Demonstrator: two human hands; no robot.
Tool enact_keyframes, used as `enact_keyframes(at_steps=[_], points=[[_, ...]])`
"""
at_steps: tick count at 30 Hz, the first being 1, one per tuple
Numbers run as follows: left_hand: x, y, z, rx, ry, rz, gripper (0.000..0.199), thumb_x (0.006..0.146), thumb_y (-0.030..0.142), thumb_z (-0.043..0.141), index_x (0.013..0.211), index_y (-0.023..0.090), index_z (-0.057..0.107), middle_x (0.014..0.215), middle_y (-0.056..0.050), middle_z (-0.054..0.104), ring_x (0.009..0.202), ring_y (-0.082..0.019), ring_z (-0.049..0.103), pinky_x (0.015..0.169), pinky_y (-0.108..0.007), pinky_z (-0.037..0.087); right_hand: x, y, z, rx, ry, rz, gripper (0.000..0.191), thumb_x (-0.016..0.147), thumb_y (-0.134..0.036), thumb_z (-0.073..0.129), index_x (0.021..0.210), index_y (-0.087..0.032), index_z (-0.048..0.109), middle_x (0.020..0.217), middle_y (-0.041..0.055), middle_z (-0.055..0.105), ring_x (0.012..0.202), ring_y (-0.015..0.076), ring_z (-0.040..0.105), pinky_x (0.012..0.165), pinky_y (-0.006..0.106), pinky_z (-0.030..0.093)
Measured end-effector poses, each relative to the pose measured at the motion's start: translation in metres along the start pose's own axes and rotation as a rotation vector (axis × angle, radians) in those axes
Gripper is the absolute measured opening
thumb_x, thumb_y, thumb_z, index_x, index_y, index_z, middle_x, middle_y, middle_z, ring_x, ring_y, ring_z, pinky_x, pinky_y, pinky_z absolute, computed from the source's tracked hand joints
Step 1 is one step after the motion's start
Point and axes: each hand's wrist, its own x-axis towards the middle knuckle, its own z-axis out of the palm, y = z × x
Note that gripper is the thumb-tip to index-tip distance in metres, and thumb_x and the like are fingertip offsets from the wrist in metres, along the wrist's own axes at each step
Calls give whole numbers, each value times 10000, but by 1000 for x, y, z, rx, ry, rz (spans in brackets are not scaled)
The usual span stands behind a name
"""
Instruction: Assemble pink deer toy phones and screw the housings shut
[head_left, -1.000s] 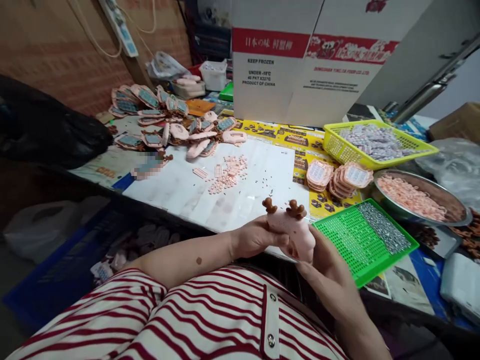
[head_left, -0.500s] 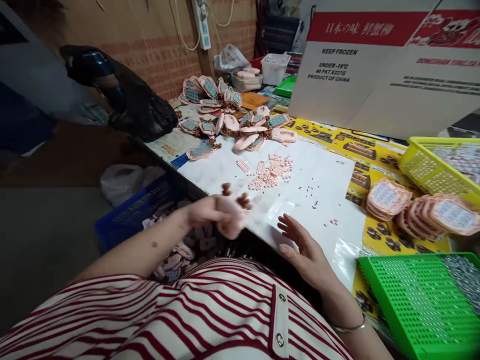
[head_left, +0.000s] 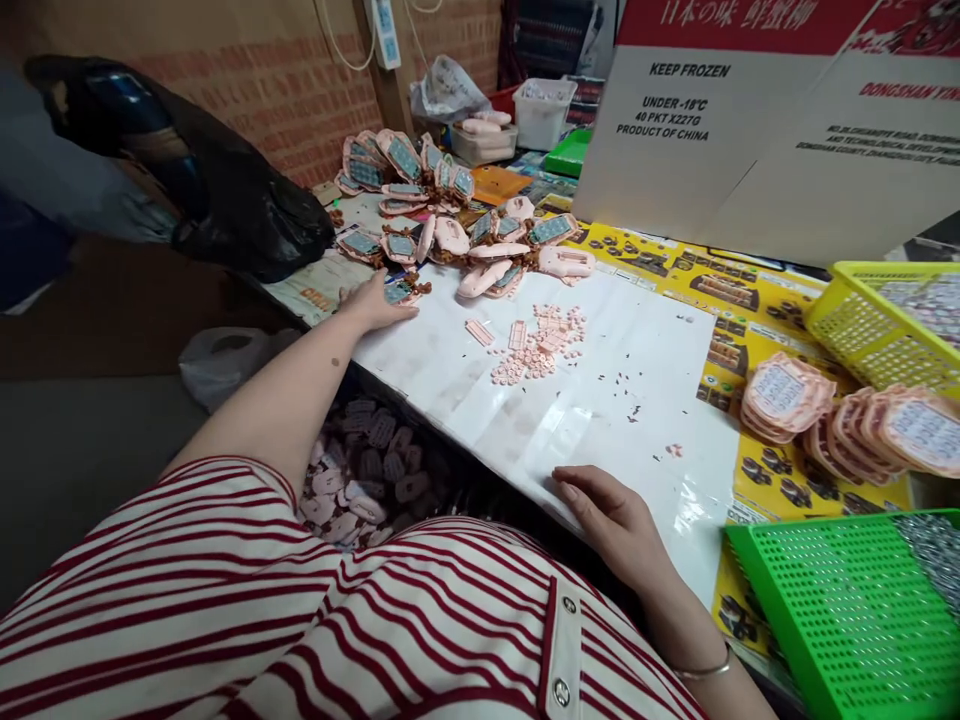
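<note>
At the left end of the white sheet, my left hand has its thumb and fingers round the near end of a pink piece with a teal panel and brown trim. Similar pieces lie heaped just beyond it. My right hand rests at the sheet's front edge, empty, fingers loosely bent and thumb apart. Between the hands and further back lie small pink parts, with flat pink strips and tiny dark bits near them.
Stacked pink panels stand at the right, between a yellow basket and a green tray. A large carton blocks the back. Black bag hangs over the left edge. Below the table, many pink pieces lie heaped.
My left hand has moved up and left from the front edge to another piece; the brown-trimmed piece it held before is no longer in it. My right hand has lowered slightly. The view has shifted.
</note>
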Motion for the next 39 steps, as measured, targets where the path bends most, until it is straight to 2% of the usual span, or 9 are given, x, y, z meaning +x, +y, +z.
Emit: enact_keyframes(at_steps=[5, 8, 12, 18, 22, 28, 32, 35, 39], points=[[-15, -9, 1, 325, 186, 235, 680, 724, 421, 828, 1312, 161, 607, 1483, -113, 583, 1590, -353, 157, 1244, -443, 81, 1, 5, -3, 19, -2, 8, 315, 885, -518, 664, 999, -250, 783, 1011, 80, 812, 978, 253, 756, 941, 443, 616], [-57, -8, 11, 374, 211, 406, 869, 724, 507, 842, 1468, 206, 508, 1503, -83, 545, 1536, -410, 254, 1238, -447, 147, 5, 4, 0, 113, 0, 74, 345, 860, -540, 697, 996, -234, 779, 1005, 94, 812, 991, 262, 755, 967, 464, 600], [-121, 0, 58, 504, 24, 530, 1079, 735, 499, 827, 1619, 193, 288, 1505, -173, 518, 1430, -395, 419, 1225, -477, 278, 13, -9, 11, 447, 48, 163, 427, 805, -554, 763, 1040, -198, 745, 944, 70, 793, 832, 177, 751, 861, 368, 626], [-191, 4, 137, 403, -282, 814, 888, 801, 469, 782, 1561, 183, 422, 1425, -207, 582, 1413, -399, 461, 1265, -552, 192, 20, -6, 6, 836, 222, 99, 438, 756, -496, 827, 1085, -251, 674, 900, -29, 721, 708, 90, 710, 678, 229, 592], [-199, 9, 146, 56, -481, 535, 1092, 673, 531, 881, 1589, 230, 367, 1453, -186, 564, 1375, -400, 517, 1188, -591, 358, 8, 5, -12, 804, 210, 21, 326, 769, -459, 821, 961, -221, 705, 794, -39, 688, 649, 80, 670, 640, 223, 569], [-196, 20, 141, -607, -1222, -298, 791, 777, 764, 676, 1384, 261, 607, 1159, -154, 743, 883, -337, 759, 624, -410, 639, 9, -13, -33, 613, 4, -58, 277, 827, -414, 773, 984, -201, 691, 802, -27, 684, 667, 86, 639, 671, 244, 554], [-198, 26, 153, -816, -1188, -392, 697, 733, 705, 767, 1235, 227, 690, 1046, -121, 777, 713, -256, 743, 499, -322, 607, 32, -25, -68, 174, 152, -4, 356, 941, -453, 626, 1157, -171, 633, 883, 38, 708, 701, 123, 632, 689, 295, 545], [-196, 30, 160, -880, -1045, -388, 855, 634, 791, 766, 1197, 150, 706, 1050, -165, 777, 700, -251, 731, 514, -343, 620, 48, -14, -107, -669, 462, 153, 317, 992, -360, 554, 1143, -102, 659, 1060, 158, 713, 888, 204, 645, 792, 354, 496], [-189, 31, 162, -901, -979, -404, 839, 720, 807, 689, 1171, 100, 712, 1089, -215, 765, 705, -252, 730, 517, -353, 618, 58, 12, -144, -1145, 465, 304, 293, 922, -44, 446, 1075, -15, 694, 1137, 277, 684, 992, 296, 608, 793, 400, 410]])
